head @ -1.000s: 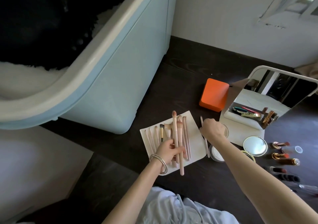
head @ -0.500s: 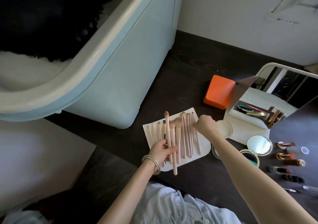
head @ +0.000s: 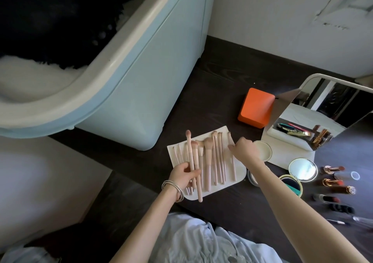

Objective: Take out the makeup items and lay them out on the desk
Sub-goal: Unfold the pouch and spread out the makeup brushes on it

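Head camera looks steeply down, close above desk [head: 222,93].

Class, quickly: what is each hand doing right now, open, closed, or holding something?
Left hand: closed around a long pink makeup brush.
Right hand: fingers curled at the rightmost brush on the white pouch; a grip cannot be told.

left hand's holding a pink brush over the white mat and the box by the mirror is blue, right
Not quite: the box by the mirror is orange, not blue, as the head view shows. The rest holds: the left hand grips a pink brush over the white mat.
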The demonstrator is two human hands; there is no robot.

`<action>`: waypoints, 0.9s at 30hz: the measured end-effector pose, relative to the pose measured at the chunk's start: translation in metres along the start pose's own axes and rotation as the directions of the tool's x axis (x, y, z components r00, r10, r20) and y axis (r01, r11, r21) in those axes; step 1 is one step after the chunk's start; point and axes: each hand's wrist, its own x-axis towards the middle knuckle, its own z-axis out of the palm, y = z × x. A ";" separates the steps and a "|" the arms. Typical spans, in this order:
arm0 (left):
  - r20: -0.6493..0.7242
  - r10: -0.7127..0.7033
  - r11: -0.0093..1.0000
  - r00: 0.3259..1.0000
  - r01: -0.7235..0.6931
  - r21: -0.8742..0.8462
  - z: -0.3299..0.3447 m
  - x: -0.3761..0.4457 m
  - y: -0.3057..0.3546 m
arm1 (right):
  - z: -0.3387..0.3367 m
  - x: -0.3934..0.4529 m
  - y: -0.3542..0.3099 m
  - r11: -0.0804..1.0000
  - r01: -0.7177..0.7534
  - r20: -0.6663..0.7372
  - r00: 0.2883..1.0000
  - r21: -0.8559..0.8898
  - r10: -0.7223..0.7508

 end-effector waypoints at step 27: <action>-0.022 -0.034 0.999 0.999 0.034 0.028 0.043 0.019 0.027 | 0.007 -0.082 0.007 0.891 0.248 0.228 0.909 0.381 -0.350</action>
